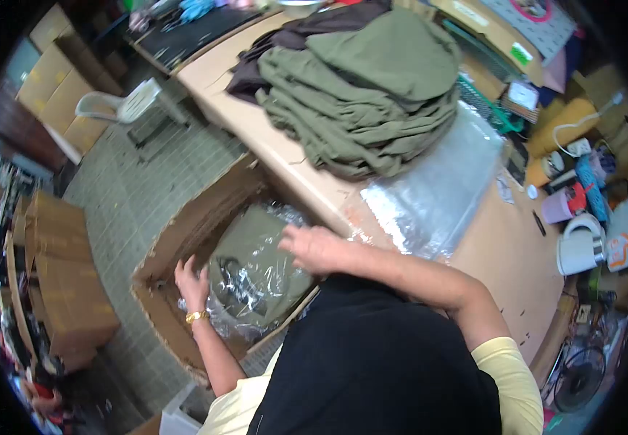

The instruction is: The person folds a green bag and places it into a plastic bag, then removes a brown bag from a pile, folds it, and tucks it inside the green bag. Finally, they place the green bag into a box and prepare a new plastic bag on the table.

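An open cardboard box (172, 250) stands beside the table, and inside it lies a folded olive garment in clear plastic (256, 254). My left hand (192, 281), with a gold band at the wrist, is over the box's left side, its fingers apart and nothing in them. Over the right side of the package is my right hand (314, 248), its fingers bent together near the plastic; what they hold, if anything, is hidden. A heap of olive cloth (364, 87) lies on the table (502, 283) next to a stack of clear plastic bags (437, 196).
A white plastic chair (136, 101) stands on the tiled floor behind the box. Large cartons (67, 268) are at the left. A white jug (580, 245), a pink cup (564, 203) and a dark pen (539, 223) are at the table's right side.
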A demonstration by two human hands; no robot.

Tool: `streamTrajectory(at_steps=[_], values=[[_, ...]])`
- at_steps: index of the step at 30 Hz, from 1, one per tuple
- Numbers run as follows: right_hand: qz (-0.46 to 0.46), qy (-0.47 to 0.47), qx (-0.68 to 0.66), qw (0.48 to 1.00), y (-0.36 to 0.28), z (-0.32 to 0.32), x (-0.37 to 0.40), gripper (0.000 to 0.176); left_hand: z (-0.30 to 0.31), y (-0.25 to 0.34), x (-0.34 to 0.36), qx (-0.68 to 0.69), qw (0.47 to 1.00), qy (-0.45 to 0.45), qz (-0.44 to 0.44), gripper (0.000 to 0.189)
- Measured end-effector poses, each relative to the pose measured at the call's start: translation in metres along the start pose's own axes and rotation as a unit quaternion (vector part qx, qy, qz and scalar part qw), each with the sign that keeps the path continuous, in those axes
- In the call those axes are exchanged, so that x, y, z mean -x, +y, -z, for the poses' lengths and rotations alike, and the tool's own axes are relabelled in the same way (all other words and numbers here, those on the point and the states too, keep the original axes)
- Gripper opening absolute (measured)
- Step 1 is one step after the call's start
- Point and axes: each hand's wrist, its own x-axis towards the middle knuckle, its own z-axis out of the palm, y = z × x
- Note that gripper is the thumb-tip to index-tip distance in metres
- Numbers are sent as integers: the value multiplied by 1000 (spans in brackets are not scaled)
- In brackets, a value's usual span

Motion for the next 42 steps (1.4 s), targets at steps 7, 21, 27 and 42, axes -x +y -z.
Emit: streamTrajectory(at_steps=[7,21,27,42], values=[[-49,285,-60,955,7,89,147,23,35,391,-77,281,825,135,-470,30],[-716,389,196,545,252,38,518,29,-13,593,-186,361,756,-8,-545,22],[-734,283,237,571,234,61,527,42,70,619,29,195,707,-239,-636,21],[-660,377,213,614,210,11,612,24,-52,530,208,54,566,-395,-722,66]])
